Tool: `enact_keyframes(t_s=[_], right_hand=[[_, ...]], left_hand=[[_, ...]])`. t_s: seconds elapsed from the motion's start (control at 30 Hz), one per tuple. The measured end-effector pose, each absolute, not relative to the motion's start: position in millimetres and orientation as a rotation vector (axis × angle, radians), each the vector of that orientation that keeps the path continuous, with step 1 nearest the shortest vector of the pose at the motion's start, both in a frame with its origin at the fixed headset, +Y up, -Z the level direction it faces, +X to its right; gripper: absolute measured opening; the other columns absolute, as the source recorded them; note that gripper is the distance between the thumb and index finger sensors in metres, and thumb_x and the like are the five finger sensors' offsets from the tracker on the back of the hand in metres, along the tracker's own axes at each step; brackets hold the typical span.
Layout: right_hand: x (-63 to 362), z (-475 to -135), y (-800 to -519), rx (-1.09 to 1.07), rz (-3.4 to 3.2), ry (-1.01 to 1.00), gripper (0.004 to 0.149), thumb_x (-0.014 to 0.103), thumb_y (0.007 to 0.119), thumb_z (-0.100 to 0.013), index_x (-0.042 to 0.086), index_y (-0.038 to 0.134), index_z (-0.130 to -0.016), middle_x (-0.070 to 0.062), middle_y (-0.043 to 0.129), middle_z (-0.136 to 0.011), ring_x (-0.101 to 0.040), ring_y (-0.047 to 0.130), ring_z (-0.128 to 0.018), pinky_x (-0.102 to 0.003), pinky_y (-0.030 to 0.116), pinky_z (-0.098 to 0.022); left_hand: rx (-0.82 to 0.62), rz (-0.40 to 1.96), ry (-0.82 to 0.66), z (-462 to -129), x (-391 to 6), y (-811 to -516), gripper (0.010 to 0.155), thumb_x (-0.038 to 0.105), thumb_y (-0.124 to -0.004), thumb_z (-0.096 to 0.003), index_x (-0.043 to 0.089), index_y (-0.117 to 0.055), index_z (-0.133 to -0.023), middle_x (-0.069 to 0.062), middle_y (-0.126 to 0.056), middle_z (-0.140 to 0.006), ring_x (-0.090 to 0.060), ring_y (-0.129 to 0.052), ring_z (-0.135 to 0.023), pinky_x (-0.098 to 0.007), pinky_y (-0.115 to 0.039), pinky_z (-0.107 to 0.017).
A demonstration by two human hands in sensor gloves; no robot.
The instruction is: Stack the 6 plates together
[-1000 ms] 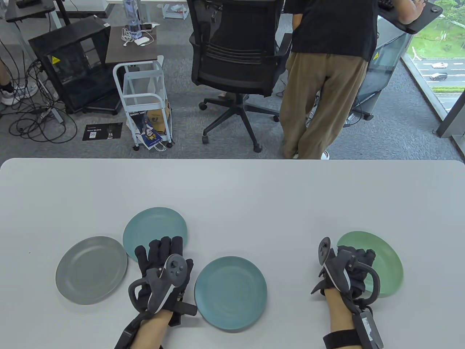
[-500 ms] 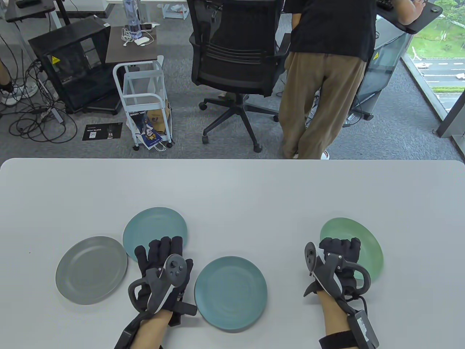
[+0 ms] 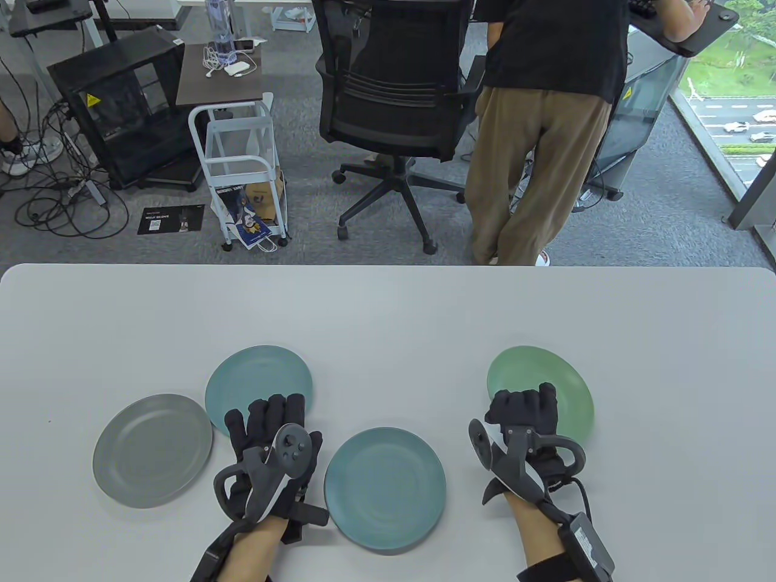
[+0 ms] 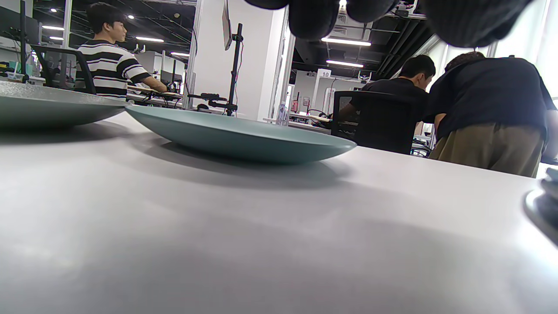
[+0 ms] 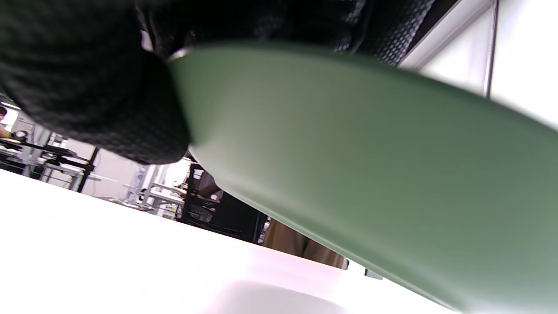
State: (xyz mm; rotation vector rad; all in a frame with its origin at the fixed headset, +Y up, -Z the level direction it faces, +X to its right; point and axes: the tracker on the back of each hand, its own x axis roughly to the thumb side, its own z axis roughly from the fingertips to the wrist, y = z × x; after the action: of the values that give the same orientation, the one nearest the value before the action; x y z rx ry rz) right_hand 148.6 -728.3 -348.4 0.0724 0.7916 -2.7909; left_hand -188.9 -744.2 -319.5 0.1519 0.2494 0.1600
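**Green plate carried leftward toward the blue plates**

Since a second ago the green plate [image 3: 548, 382], gripped at its near rim by the right hand [image 3: 526, 424], has been shifted from the counter's [image 3: 388, 315] right edge toward centre; stacking is judged under way. The left hand [image 3: 270, 436] lies flat, open. All plates look smooth, matte, shallow.

The right hand [image 3: 526, 424] covers the green plate's [image 3: 545, 379] near edge; in the right wrist view that plate is blurred and cut off at right. The left hand [image 3: 270, 442] hides the far teal plate's [image 3: 257, 376] near rim.
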Motion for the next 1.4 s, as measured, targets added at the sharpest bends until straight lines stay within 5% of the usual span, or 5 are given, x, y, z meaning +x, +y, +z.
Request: enact_keyframes(t_s=[0.93,1.4], right_hand=[[72,-329,-702,-0.373,-2.761,0.984,0.041,0.05,0.096,-0.039,0.024,0.09,-0.071,0.012,0.092,-0.048,-0.008,0.092,-0.066,-0.048,0.059,-0.075],[31,-305,-690,-0.629,-2.703,1.089,0.041,0.05,0.096,-0.04,0.025,0.089,-0.072,0.012,0.092,-0.049,-0.009,0.092,-0.068,-0.048,0.059,-0.075]], left_hand=[[0.176,0.25,0.244,-320,-195,-741,0.071,0.062,-0.07,-0.0363,0.047,-0.049,-0.102,0.017,-0.059,-0.111,-0.013,-0.038,-0.114,-0.048,-0.009,-0.086],[0.231,0.468,0.225,-317,-207,-727,0.063,0.061,-0.07,-0.0366,0.042,-0.065,-0.097,0.013,-0.091,-0.087,-0.012,-0.062,-0.105,-0.048,-0.023,-0.087]])
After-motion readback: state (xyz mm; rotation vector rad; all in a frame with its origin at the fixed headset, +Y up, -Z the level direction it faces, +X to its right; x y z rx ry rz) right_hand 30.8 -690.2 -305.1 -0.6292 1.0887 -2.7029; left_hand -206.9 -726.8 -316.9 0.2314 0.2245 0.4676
